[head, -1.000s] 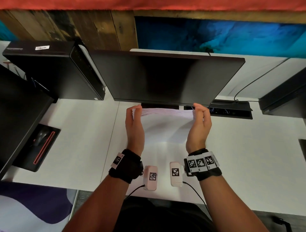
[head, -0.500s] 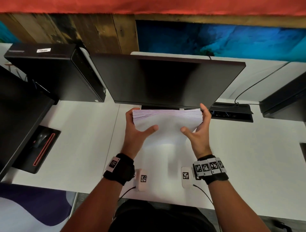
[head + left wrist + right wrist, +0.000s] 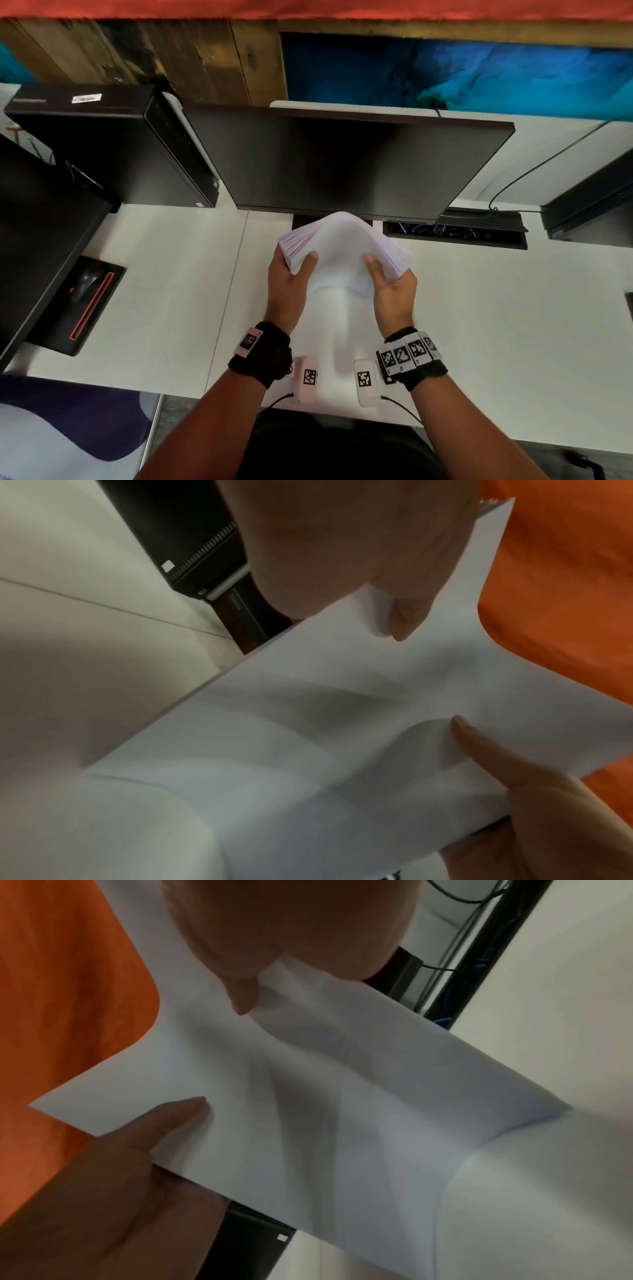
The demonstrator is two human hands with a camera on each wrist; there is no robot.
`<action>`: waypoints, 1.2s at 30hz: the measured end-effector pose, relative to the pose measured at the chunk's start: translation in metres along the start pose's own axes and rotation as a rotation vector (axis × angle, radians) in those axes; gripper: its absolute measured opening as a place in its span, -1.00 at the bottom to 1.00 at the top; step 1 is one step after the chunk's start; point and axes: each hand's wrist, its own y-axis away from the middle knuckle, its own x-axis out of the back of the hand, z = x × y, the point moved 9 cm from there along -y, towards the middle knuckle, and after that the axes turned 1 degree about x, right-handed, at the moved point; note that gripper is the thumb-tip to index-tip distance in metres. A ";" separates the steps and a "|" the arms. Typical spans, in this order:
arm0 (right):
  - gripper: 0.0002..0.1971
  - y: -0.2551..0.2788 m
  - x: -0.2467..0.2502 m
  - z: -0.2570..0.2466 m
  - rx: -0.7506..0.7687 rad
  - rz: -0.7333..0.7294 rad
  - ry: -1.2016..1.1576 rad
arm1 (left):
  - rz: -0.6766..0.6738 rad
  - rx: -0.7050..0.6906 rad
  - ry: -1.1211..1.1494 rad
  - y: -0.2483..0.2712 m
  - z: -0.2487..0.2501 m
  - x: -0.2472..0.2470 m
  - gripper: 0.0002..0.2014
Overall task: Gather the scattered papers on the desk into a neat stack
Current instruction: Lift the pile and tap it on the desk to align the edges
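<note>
A thick stack of white papers (image 3: 342,246) is held above the white desk (image 3: 496,325), just in front of the monitor. Its middle bows upward in an arch and both side edges fan slightly. My left hand (image 3: 294,270) grips the left edge with the thumb on top. On the opposite edge my right hand (image 3: 390,274) grips the same way. The left wrist view shows the top sheet (image 3: 342,723) pinched under the left thumb (image 3: 400,623). In the right wrist view the sheet (image 3: 342,1096) lies under the right thumb (image 3: 243,1001). The fingers beneath the stack are hidden.
A dark monitor (image 3: 342,161) stands right behind the stack. A black computer case (image 3: 113,144) sits at back left and a cable tray (image 3: 452,229) at back right. A mouse on a black pad (image 3: 85,284) lies to the left.
The stack stood upright with my hands flat on its sides. Both thumbs then came onto its face, and now it is tilted toward me and bent into an arch.
</note>
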 end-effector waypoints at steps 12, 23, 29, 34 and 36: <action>-0.37 -0.019 0.025 0.010 -0.062 -0.148 0.078 | 0.014 0.004 0.148 -0.004 0.019 0.008 -0.65; -0.53 -0.020 0.024 0.002 -0.046 -0.221 0.097 | 0.025 -0.017 0.097 -0.005 0.026 0.006 -0.50; -0.58 -0.021 0.026 0.015 -0.106 -0.240 0.099 | -0.140 -0.124 0.063 -0.001 0.019 0.008 -0.15; -0.54 -0.022 0.022 0.047 -0.228 -0.254 0.038 | -0.296 0.129 -0.016 -0.004 -0.042 0.002 -0.08; -0.53 -0.021 0.020 0.056 -0.257 -0.242 0.034 | -0.271 0.181 0.015 -0.003 -0.059 0.001 -0.17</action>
